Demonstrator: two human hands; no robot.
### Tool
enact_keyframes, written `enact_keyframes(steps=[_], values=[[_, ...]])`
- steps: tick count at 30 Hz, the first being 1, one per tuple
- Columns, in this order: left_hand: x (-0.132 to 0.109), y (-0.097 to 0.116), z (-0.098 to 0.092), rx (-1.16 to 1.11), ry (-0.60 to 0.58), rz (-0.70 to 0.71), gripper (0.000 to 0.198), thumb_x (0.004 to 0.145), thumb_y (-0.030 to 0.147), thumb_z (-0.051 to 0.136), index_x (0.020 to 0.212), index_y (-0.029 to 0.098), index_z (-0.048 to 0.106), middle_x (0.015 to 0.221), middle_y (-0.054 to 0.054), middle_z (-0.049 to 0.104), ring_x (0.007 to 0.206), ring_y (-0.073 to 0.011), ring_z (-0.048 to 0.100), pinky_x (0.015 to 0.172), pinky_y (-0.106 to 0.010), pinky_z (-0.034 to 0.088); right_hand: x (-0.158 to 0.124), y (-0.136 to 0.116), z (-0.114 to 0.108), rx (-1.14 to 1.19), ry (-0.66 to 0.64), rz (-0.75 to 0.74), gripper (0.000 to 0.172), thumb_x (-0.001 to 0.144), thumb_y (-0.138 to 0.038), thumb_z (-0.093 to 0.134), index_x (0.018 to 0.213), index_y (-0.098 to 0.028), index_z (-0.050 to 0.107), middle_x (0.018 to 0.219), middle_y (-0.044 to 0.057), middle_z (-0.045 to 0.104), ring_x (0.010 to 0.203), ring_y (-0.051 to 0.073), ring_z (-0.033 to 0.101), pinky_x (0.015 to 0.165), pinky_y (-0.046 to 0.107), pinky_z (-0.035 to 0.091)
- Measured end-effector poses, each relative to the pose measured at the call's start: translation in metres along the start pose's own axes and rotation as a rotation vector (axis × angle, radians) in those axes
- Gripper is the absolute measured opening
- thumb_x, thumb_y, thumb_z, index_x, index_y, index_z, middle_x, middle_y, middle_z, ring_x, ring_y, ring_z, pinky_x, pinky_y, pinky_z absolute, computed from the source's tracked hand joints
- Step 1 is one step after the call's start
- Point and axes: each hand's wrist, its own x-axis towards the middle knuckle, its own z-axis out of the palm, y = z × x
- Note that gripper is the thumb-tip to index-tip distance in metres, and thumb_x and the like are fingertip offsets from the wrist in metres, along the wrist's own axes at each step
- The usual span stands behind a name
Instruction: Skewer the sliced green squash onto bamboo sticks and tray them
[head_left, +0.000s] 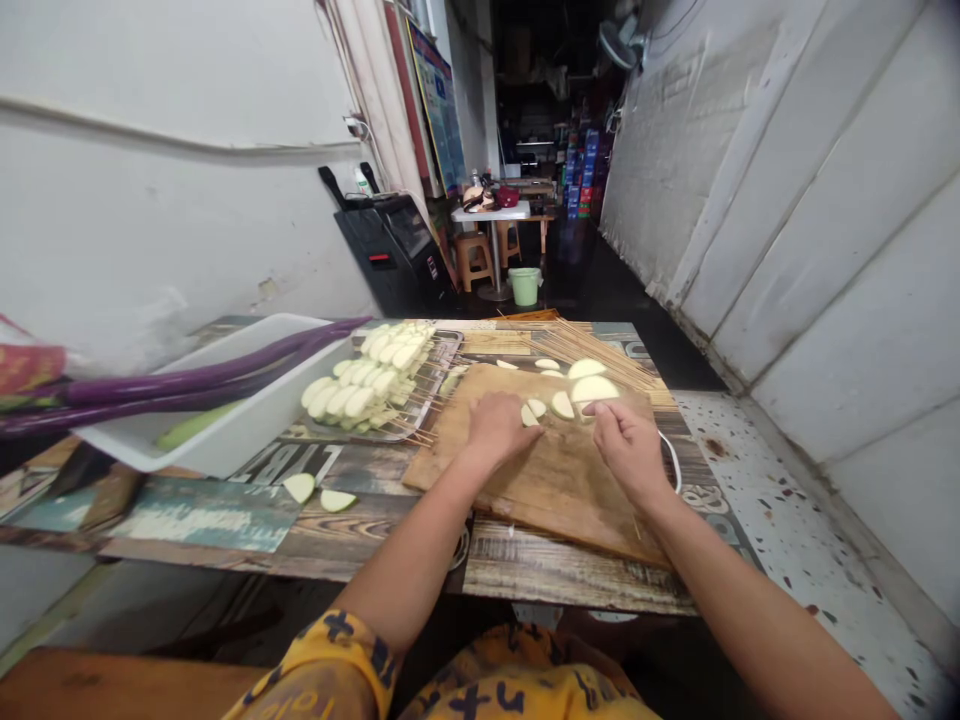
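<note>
My left hand (501, 430) is curled over the wooden cutting board (540, 480), its fingertips closed on a pale, green-skinned vegetable slice (529, 414). My right hand (631, 450) is closed in a pinch above the board's right side. What its fingers hold, if anything, is too small to make out. Larger half-round slices (595, 388) lie just beyond the right hand, and a smaller slice (562, 405) rests between the hands. Left of the board, a metal tray (390, 430) bears stacked skewered slices (356, 390), their sticks pointing right.
Loose bamboo skewers (592, 345) lie behind the board. A white bin (225, 450) with long purple eggplants (195, 385) across it stands at the left. Two cut pieces (319, 495) lie near the table's front. A white handle (673, 462) shows at the board's right edge.
</note>
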Motion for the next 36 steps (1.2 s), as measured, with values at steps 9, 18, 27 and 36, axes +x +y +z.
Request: enact_keyframes(steps=[9, 18, 27, 36], values=[[0.009, -0.012, -0.006, -0.616, 0.062, -0.105, 0.034, 0.059, 0.016, 0.072, 0.091, 0.021, 0.062, 0.069, -0.002, 0.062, 0.071, -0.0198, 0.058, 0.072, -0.030, 0.041, -0.002, -0.005, 0.000, -0.046, -0.037, -0.035, 0.034, 0.088, -0.043, 0.043, 0.085, -0.015, 0.063, 0.046, -0.006, 0.039, 0.040, 0.009, 0.035, 0.041, 0.023, 0.028], [0.021, -0.012, -0.026, -1.756, 0.021, -0.422, 0.015, 0.075, 0.005, 0.062, 0.087, 0.014, 0.061, 0.077, -0.003, 0.064, 0.063, -0.0093, 0.061, 0.060, -0.021, 0.049, -0.006, -0.007, 0.006, -0.112, -0.198, -0.149, 0.029, 0.085, -0.038, 0.045, 0.077, -0.017, 0.064, 0.053, -0.002, 0.052, 0.050, 0.013, 0.047, 0.049, 0.025, 0.036], [0.021, -0.013, -0.030, -1.785, 0.039, -0.475, 0.005, 0.081, 0.009, 0.058, 0.085, 0.010, 0.061, 0.078, -0.008, 0.068, 0.055, -0.0066, 0.058, 0.046, -0.013, 0.043, -0.009, -0.003, 0.009, -0.178, -0.276, -0.225, 0.025, 0.087, -0.030, 0.043, 0.079, -0.019, 0.065, 0.073, 0.002, 0.067, 0.064, 0.016, 0.059, 0.060, 0.026, 0.043], [0.018, -0.012, -0.030, -1.722, 0.012, -0.432, 0.016, 0.080, 0.009, 0.059, 0.096, 0.011, 0.060, 0.078, -0.008, 0.070, 0.061, -0.0084, 0.064, 0.059, -0.017, 0.050, -0.009, -0.001, 0.011, -0.214, -0.311, -0.253, 0.024, 0.088, -0.026, 0.042, 0.080, -0.019, 0.064, 0.076, 0.003, 0.069, 0.068, 0.017, 0.062, 0.062, 0.026, 0.043]])
